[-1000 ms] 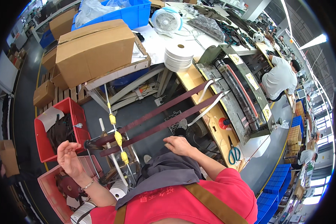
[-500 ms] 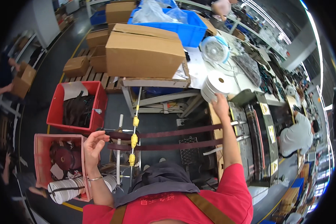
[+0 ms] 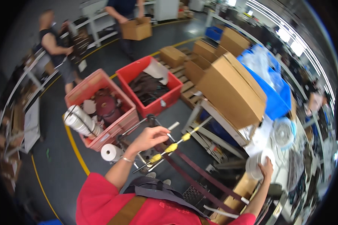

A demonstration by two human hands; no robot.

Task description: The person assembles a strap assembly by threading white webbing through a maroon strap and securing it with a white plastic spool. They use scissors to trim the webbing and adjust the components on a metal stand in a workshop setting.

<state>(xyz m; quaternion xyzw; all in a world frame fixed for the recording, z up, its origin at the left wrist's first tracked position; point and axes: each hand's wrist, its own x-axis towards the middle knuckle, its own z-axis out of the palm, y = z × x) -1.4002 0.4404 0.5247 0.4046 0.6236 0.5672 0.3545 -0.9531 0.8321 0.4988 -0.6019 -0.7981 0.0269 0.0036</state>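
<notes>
My right hand grips the edge of a white roll on the worktable at the right. My left hand is above the metal rod frame, beside a short white rod. Its fingers stretch loosely forward with nothing visible in them. Just below it, two lengths of maroon webbing strap run from the frame toward the lower right. They pass a thin metal rod with yellow wrapped lumps. My left fingertips overlap the strap's far end in view; whether they touch it I cannot tell.
At the left stand a pale red crate with white and maroon rolls and a red crate with dark straps. Another white roll is below. A large carton, blue bin and fan are rightward. Two people stand beyond.
The view has swung left. My right hand is on the white roll, which now appears tilted; my left hand stays near the frame, its fingers reaching farther forward.
</notes>
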